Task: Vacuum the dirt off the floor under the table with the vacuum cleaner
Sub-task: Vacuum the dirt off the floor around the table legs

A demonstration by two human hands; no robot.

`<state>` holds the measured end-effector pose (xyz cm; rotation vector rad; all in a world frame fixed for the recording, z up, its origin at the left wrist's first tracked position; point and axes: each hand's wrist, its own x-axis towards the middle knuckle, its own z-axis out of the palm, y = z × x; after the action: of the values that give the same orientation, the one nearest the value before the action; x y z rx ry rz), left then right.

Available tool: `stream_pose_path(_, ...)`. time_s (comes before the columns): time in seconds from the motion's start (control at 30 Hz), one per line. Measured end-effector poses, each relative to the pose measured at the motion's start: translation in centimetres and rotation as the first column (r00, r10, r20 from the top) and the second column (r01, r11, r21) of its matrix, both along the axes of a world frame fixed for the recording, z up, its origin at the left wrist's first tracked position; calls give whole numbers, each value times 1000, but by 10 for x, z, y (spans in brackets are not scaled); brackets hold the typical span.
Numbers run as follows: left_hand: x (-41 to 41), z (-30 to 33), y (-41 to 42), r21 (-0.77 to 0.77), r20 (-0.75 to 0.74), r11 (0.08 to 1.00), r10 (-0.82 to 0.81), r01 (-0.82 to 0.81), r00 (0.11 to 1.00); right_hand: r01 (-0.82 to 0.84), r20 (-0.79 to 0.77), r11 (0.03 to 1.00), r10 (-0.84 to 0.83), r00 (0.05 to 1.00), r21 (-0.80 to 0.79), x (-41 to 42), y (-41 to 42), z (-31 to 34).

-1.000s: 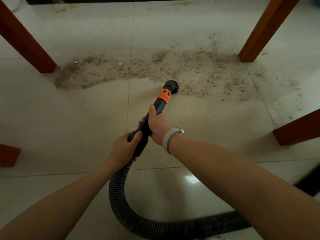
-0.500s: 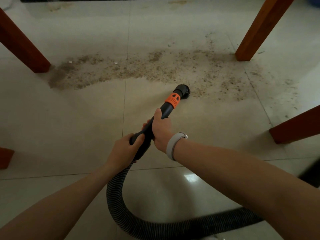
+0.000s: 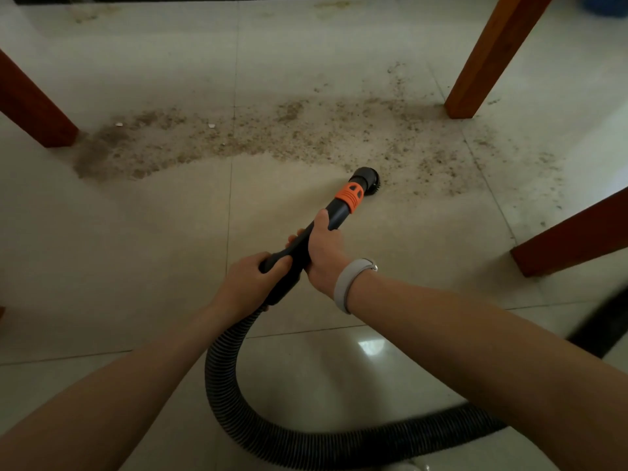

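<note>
Black wand [image 3: 306, 248] is held in both grips: your left hand [image 3: 249, 285] wraps the rear handle to steer, right hand [image 3: 326, 254] clamps nearer the nozzle [image 3: 367, 176], pressing it onto the dirt [image 3: 272, 137] edge on the floor [image 3: 119, 249].

glossy pale tiled floor [image 3: 119, 266], wooden table legs [image 3: 489, 59]

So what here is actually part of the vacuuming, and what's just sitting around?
Part of the job:
- vacuum wand, gripped by the left hand and right hand
- brush nozzle, at the near edge of the dirt
- ribbed hose

Just there:
- wooden table legs
- wristband
- blue object, top right corner
</note>
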<state>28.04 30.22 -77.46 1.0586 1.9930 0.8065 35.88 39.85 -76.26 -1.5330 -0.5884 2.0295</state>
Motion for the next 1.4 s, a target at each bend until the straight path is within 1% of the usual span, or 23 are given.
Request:
stream_pose_path(0.3, 25, -2, 25, -14, -25, 991, -131, 131, 991, 104, 9, 994, -104, 995, -24, 39, 15, -2)
stream_pose_path(0.57, 46, -2, 47, -37, 8, 968, -248, 248, 969, 216, 17, 975, -216, 976, -41, 72, 28, -1)
stream_pose_path(0.63, 55, 2, 57, -44, -25, 958, -286, 285, 958, 246, 30, 968, -245, 969, -39, 82, 36, 1)
stream_pose_path(0.8, 81, 6, 86, -81, -188, 937, -348, 339, 919, 307, 142, 952, -305, 942, 7, 110, 63, 8)
stream_pose_path(0.9, 96, 5, 97, -119, -275, 922, -388, 369, 880, 348, 170, 937, -346, 923, 19, 126, 75, 8)
stream_pose_path(1.0, 107, 3, 102, -146, -308, 896, -443, 419, 842, 344, 257, 937, -347, 902, 60, 144, 87, 7)
stream_pose_path(1.17, 115, -5, 102, -161, -341, 875, -483, 456, 806, 309, 325, 943, -332, 886, 120, 161, 104, 2)
stream_pose_path(1.23, 115, -10, 101, -182, -341, 876, -483, 447, 807, 296, 325, 945, -325, 888, 136, 160, 104, -1)
stream_pose_path(1.4, 113, -18, 101, -200, -339, 886, -463, 418, 819, 304, 252, 943, -329, 910, 134, 153, 104, -3)
